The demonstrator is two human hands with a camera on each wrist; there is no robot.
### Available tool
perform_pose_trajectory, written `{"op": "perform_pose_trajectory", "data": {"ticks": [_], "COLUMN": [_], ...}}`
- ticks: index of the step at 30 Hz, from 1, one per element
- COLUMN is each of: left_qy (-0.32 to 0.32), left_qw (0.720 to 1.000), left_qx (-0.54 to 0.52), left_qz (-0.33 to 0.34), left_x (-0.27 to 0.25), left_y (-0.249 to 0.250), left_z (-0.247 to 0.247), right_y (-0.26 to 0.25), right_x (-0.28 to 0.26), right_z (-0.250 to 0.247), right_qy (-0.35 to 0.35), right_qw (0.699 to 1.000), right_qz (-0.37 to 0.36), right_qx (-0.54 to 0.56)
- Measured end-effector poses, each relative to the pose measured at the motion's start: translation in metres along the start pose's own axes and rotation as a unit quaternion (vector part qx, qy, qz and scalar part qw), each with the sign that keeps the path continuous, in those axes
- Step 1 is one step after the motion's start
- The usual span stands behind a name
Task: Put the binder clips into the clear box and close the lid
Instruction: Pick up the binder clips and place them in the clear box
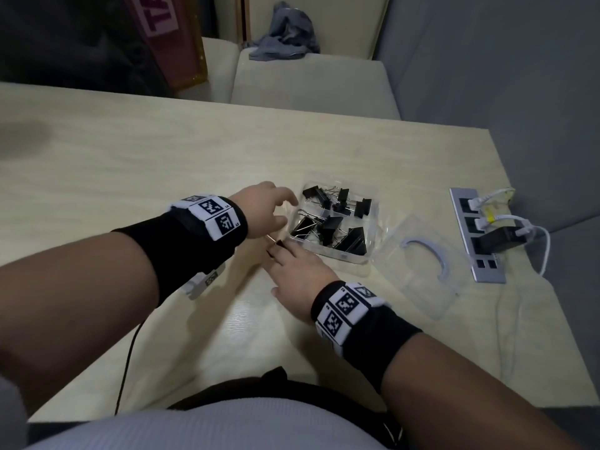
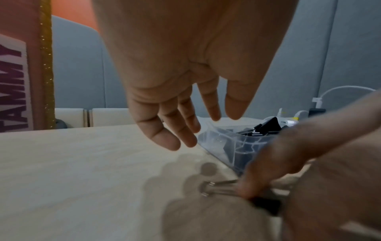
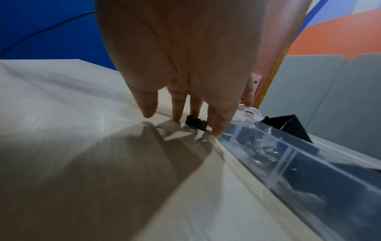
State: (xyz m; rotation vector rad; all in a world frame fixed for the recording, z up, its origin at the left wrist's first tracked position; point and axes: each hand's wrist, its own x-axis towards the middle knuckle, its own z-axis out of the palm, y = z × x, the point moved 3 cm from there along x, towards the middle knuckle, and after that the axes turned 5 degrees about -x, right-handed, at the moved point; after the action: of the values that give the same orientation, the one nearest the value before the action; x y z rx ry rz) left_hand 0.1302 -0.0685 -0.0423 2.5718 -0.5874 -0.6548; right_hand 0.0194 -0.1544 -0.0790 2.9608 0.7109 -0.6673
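Observation:
A clear box [image 1: 337,257] stands open on the wooden table, holding several black binder clips [image 1: 331,222]. Its clear lid [image 1: 422,271] lies flat just right of it. One small black binder clip [image 1: 278,243] lies on the table by the box's near left corner. My right hand [image 1: 274,251] reaches down on it, fingertips pinching it against the table; it shows as the clip [image 3: 195,124] between the fingers [image 3: 218,128], and as the clip [image 2: 268,207] under the right hand [image 2: 268,171]. My left hand [image 1: 289,209] hovers with relaxed fingers beside the box's left wall [image 2: 226,143], holding nothing.
A grey power strip [image 1: 477,235] with plugs and white cables lies near the table's right edge. A black cable [image 1: 130,352] hangs over the near edge at left. Behind the table stands a pale seat with a grey cloth [image 1: 285,30].

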Motion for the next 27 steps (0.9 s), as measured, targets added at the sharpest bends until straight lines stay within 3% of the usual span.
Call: {"op": "perform_pose_trajectory", "data": {"ticks": [3,6,9,13,19,24,27], "left_qy": [-0.028,-0.024,-0.006,0.018,0.030,-0.010,-0.016], "left_qw": [0.999,0.999,1.000,1.000,0.999,0.999,0.999], "left_qx": [0.029,0.032,0.008,-0.010,-0.011,0.011,0.023], "left_qz": [0.019,0.026,0.023,-0.005,-0.032,-0.036,-0.040], "left_x": [-0.001,0.000,0.003,0.008,0.006,-0.008,-0.017], "left_y": [0.000,0.002,0.008,0.015,0.020,0.011,0.004], "left_z": [0.005,0.007,0.011,0.019,0.024,0.030,0.030], "right_y": [0.002,0.015,0.026,0.036,0.083,0.109,0.120], "right_x": [-0.011,-0.030,-0.044,-0.062,-0.063,-0.052,-0.064], "right_z": [-0.001,0.005,0.014,0.006,-0.030,-0.043,-0.035], "right_qy": [-0.011,-0.029,-0.005,0.163,0.276,0.228,0.204], "right_qw": [1.000,0.996,0.994,0.977,0.908,0.906,0.888], "right_qz": [0.028,0.074,0.079,0.072,0.246,0.279,0.332], "right_qx": [0.007,0.039,0.077,0.119,0.198,0.223,0.243]}}
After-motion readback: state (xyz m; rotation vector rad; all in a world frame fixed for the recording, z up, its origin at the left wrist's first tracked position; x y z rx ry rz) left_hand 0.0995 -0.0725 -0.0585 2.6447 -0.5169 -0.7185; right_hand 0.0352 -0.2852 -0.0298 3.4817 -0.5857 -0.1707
